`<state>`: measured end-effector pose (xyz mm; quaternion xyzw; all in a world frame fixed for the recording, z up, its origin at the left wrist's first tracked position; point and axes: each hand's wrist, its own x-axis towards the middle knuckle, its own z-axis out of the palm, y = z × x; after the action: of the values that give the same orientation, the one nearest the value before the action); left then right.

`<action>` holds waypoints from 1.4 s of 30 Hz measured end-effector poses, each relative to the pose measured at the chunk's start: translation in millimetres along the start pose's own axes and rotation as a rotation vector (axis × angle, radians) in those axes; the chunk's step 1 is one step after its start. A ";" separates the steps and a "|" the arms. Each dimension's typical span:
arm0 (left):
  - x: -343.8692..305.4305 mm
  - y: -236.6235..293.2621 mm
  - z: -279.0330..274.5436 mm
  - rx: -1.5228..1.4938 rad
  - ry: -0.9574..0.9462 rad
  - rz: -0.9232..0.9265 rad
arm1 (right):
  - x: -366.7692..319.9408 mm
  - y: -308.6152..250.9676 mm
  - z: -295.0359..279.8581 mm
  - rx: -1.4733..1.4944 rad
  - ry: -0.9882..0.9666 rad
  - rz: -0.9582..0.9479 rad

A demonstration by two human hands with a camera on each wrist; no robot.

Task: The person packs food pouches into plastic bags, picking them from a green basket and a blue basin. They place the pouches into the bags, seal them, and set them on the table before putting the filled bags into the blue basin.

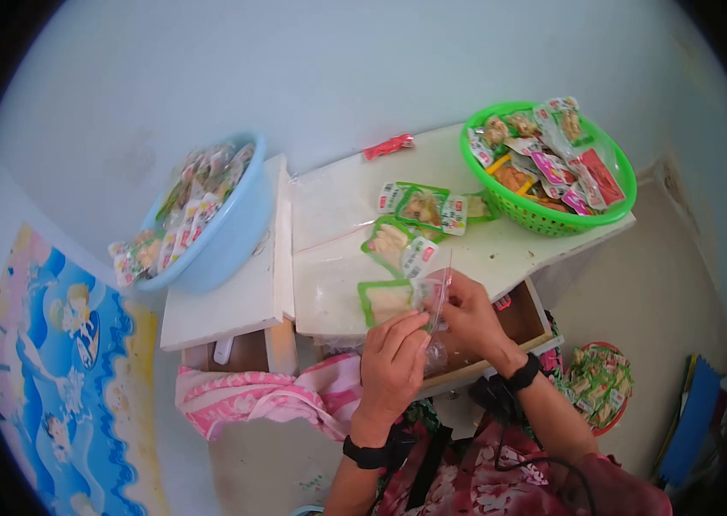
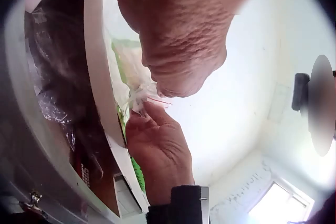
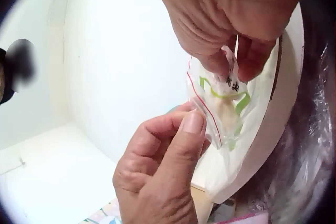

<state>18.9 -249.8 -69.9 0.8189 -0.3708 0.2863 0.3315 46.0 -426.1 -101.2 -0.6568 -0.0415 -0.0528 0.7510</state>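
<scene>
In the head view, my left hand (image 1: 391,365) pinches the rim of a clear zip bag (image 3: 210,121) with a red seal line. My right hand (image 1: 473,318) works at the bag's mouth, its fingertips pinching the white top of a green-edged snack packet (image 3: 227,106). This packet shows pale food through its front and lies within the bag. Just beyond the hands, more green-edged snack packets (image 1: 422,206) lie on the white table (image 1: 329,284). From the left wrist view, the near hand covers part of the bag.
A green basket (image 1: 544,222) heaped with snack packets stands at the right, a blue basin (image 1: 239,228) of packets at the left. A red packet (image 1: 389,146) lies by the wall. Below, an open drawer (image 1: 522,331) and a pink towel (image 1: 243,400) are near the forearms.
</scene>
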 end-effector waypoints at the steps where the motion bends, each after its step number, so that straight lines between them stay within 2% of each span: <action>1: -3.0 -0.6 -1.2 0.012 0.030 -0.025 | 0.7 3.9 0.6 0.107 0.035 -0.032; 4: -5.5 -5.2 -2.2 0.001 0.092 -0.062 | 4.3 9.0 0.1 0.219 0.110 -0.017; 5: -4.3 -6.8 -1.7 -0.012 0.109 -0.067 | 4.9 8.0 4.0 0.199 0.086 -0.124; 8: -0.6 -6.6 3.6 -0.084 0.138 -0.078 | 1.4 12.3 16.5 -0.136 0.059 -0.327; 9: -2.1 -8.1 5.0 -0.111 0.143 -0.088 | 1.7 7.9 14.2 -0.433 -0.006 -0.506; 12: -6.7 -14.7 6.4 -0.161 0.149 -0.116 | 2.5 10.7 9.0 -0.760 -0.158 -0.647; 15: -12.4 -14.4 2.7 -0.135 0.141 -0.138 | -1.7 -17.5 3.7 -1.119 -0.012 -0.771; 18: -6.8 -8.8 -1.9 -0.131 0.153 -0.133 | 0.5 -30.5 0.6 -1.183 -0.091 -0.544; 21: 5.4 -1.9 -2.8 -0.249 0.159 -0.126 | 17.4 -5.1 -2.3 -0.905 -0.125 -0.605; 24: 14.8 -2.4 -1.1 -0.295 0.172 -0.092 | 23.8 -4.7 1.3 -0.758 -0.338 -0.604; 27: 12.1 -10.3 0.5 -0.293 0.179 -0.100 | 24.2 -6.4 8.4 -0.417 -0.481 -0.312; 30: 2.4 -13.7 0.9 -0.275 0.182 -0.137 | 20.9 -3.9 16.5 -0.091 -0.495 -0.107; 33: -6.9 -15.0 3.1 -0.227 0.172 -0.171 | 18.0 -16.8 20.9 -0.359 -0.436 -0.286; 36: -8.9 -17.3 4.2 -0.180 0.180 -0.231 | 8.3 -24.9 5.2 -0.550 -0.391 -0.364; 37: -8.4 -18.6 3.6 -0.169 0.164 -0.255 | 1.3 -32.2 -1.7 -0.533 -0.373 -0.289; 40: -3.2 -19.3 -0.8 -0.087 0.099 -0.258 | -7.8 -31.4 -33.2 -0.198 -0.348 -0.054; 41: -1.5 -17.8 -0.9 -0.054 0.073 -0.245 | -9.1 -34.9 -40.2 -0.107 -0.309 -0.010; 42: -0.7 -16.0 0.7 -0.008 0.060 -0.257 | -3.9 -39.2 -48.6 -0.149 -0.197 0.019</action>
<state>31.4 -241.9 -76.1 0.8494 -0.2539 0.2642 0.3798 36.6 -479.3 -69.7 -0.7132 -0.1050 0.0161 0.6928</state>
